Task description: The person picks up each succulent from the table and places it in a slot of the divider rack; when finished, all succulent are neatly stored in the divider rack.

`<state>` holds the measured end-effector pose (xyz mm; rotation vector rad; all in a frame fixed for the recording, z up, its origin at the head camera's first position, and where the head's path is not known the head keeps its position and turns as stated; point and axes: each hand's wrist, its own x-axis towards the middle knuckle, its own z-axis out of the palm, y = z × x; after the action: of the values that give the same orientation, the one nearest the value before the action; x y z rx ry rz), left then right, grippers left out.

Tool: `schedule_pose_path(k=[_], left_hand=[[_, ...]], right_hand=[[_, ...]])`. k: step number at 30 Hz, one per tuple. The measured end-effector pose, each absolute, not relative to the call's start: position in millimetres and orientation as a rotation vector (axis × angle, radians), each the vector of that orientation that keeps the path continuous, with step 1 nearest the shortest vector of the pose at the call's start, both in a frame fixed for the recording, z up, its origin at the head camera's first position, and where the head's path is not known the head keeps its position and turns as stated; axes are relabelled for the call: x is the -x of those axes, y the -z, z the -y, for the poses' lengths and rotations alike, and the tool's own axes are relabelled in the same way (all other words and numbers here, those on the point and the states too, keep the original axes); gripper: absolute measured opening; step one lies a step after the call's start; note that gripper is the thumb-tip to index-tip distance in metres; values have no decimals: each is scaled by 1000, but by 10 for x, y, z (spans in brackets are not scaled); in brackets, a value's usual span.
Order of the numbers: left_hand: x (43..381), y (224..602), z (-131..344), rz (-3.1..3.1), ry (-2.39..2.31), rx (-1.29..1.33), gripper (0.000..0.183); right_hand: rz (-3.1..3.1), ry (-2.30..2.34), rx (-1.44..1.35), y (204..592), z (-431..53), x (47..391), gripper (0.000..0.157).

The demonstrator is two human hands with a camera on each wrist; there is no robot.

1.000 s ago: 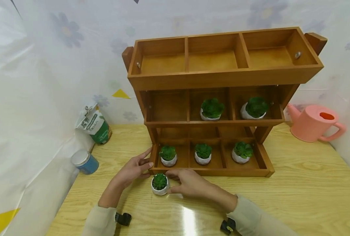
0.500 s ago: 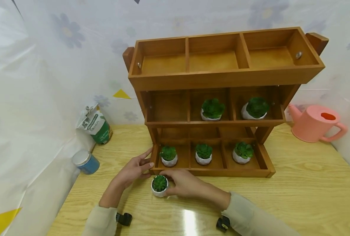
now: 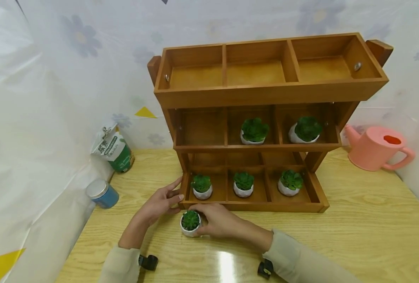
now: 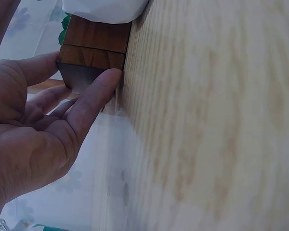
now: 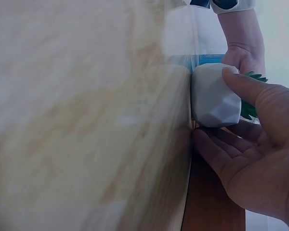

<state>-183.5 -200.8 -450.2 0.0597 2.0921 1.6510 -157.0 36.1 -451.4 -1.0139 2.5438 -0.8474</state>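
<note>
A small potted succulent (image 3: 190, 221) in a white faceted pot stands on the table before the lowest shelf's left end. My right hand (image 3: 218, 221) holds this pot from its right side, thumb at the front and fingers behind, as the right wrist view shows on the white pot (image 5: 214, 95). My left hand (image 3: 161, 201) rests against the left end of the wooden plant stand (image 3: 251, 206), thumb and fingertips touching its front corner (image 4: 94, 55). More succulents sit in the bottom row: left (image 3: 202, 187), middle (image 3: 243, 184) and right (image 3: 290, 183).
The middle tier holds two larger succulents, one in the centre (image 3: 253, 131) and one at right (image 3: 305, 129). A blue jar (image 3: 102, 194) and a green-white bag (image 3: 115, 150) stand left. The pink watering can (image 3: 377, 148) is at right.
My right hand has moved slightly left and closed its thumb and fingers on the small potted succulent. The pot has barely shifted. My left hand stays at the stand's end.
</note>
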Motion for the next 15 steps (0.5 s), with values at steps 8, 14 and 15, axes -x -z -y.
schedule_pose_path(k=[8,14,15], left_hand=[[1835,4493,2009,-2108,-1642,-59,67],[1835,4493,2014,-2104,-1630,-71,69],[1835,4491,2013,-2104,-1628,-70,69]], right_hand=[[-2503,932,1005,4514,-418,1555,62],[-2465,1037,978,4472,-497,1546,57],[-2465,1043,974,4455,-514,1546,57]])
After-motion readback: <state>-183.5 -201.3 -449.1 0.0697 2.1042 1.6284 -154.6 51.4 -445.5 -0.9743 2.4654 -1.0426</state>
